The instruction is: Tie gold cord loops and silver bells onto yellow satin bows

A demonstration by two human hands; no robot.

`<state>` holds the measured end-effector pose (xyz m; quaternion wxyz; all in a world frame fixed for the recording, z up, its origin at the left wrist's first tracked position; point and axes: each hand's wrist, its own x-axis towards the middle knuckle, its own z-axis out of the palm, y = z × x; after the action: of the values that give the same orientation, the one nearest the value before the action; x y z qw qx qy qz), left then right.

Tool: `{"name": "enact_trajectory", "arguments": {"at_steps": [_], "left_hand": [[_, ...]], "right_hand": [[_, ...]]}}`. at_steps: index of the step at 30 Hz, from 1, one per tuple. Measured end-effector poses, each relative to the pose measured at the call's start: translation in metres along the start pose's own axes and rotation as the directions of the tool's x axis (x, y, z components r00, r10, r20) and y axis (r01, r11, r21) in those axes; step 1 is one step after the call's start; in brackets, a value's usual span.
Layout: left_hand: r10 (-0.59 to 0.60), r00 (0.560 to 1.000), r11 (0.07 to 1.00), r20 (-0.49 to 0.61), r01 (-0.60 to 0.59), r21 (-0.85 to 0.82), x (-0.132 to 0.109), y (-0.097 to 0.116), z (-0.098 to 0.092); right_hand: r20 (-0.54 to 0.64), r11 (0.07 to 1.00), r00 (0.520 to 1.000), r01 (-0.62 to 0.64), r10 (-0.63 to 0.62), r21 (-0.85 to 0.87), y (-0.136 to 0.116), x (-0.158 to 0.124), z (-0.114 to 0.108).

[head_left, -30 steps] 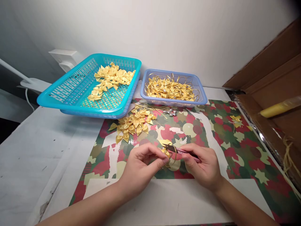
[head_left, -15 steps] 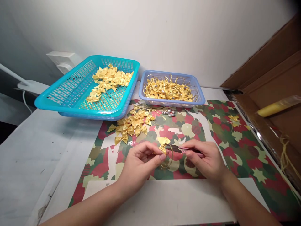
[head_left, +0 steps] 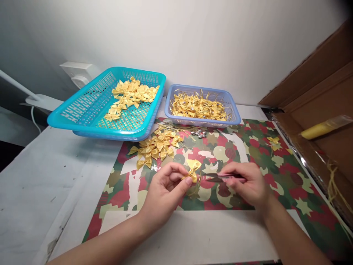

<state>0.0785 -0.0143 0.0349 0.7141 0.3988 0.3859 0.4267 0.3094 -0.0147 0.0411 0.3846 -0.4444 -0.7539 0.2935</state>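
Observation:
My left hand [head_left: 168,195] pinches a yellow satin bow [head_left: 193,167] between thumb and fingertips. A thin gold wire loop [head_left: 199,179] hangs from the bow, with its lower part blurred. To the right, my right hand [head_left: 248,184] is closed around what look like tweezers [head_left: 216,177], pink at the grip and dark at the tips. Their two tips are spread and point left, a short gap away from the bow. Beyond my left hand lies a loose pile of yellow bows [head_left: 157,145]. Gold wires [head_left: 176,128] and small silver bells [head_left: 200,134] lie behind it.
A turquoise basket [head_left: 68,114] holding bows stands back left. A blue-violet basket [head_left: 237,114] beside it holds bows with wire loops. Patterned paper [head_left: 278,176] covers the table, with a white board [head_left: 187,235] in front. A cardboard box [head_left: 311,92] borders the right side.
My right hand has drawn the tweezers to the right, away from the bow, and their tips have spread. The bow has turned slightly in my left hand.

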Motion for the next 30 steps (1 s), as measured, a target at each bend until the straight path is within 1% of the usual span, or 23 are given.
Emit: {"name": "enact_trajectory", "arguments": {"at_steps": [1,3,4,6,9,11,15,21,30], "left_hand": [[0.006,1.000,1.000,0.000,-0.006,0.013,0.000,0.000,0.000],[0.019,1.000,0.999,0.003,-0.019,0.038,0.000,-0.001,0.000],[0.023,1.000,0.999,0.007,-0.024,0.046,0.000,-0.002,0.000],[0.029,0.999,0.998,0.019,-0.030,0.053,-0.001,-0.003,0.001],[0.040,0.999,0.998,0.033,-0.042,0.055,-0.002,-0.004,0.001],[0.050,0.998,0.997,0.038,-0.052,0.058,-0.003,-0.004,0.001],[0.072,0.997,0.996,0.041,-0.075,0.058,-0.002,-0.005,0.001],[0.076,0.996,0.996,0.044,-0.078,0.053,-0.001,-0.005,0.002],[0.073,0.997,0.993,0.029,-0.075,0.090,-0.001,-0.006,0.002]], "right_hand": [[-0.016,0.999,0.999,0.048,-0.049,-0.009,-0.004,0.000,0.007],[-0.085,0.988,0.987,0.133,-0.139,-0.073,-0.009,0.001,0.018],[-0.121,0.981,0.978,0.159,-0.173,-0.112,-0.011,0.001,0.023],[-0.175,0.971,0.964,0.168,-0.198,-0.172,-0.013,0.002,0.027],[-0.213,0.971,0.963,0.122,-0.165,-0.204,-0.013,0.001,0.029],[-0.216,0.973,0.966,0.097,-0.143,-0.211,-0.012,0.000,0.029],[-0.214,0.974,0.968,0.084,-0.130,-0.208,-0.010,-0.004,0.033],[-0.226,0.988,0.970,0.056,-0.087,-0.141,-0.010,-0.006,0.040],[-0.259,0.990,0.964,0.027,-0.063,-0.140,-0.013,-0.006,0.042]]}}
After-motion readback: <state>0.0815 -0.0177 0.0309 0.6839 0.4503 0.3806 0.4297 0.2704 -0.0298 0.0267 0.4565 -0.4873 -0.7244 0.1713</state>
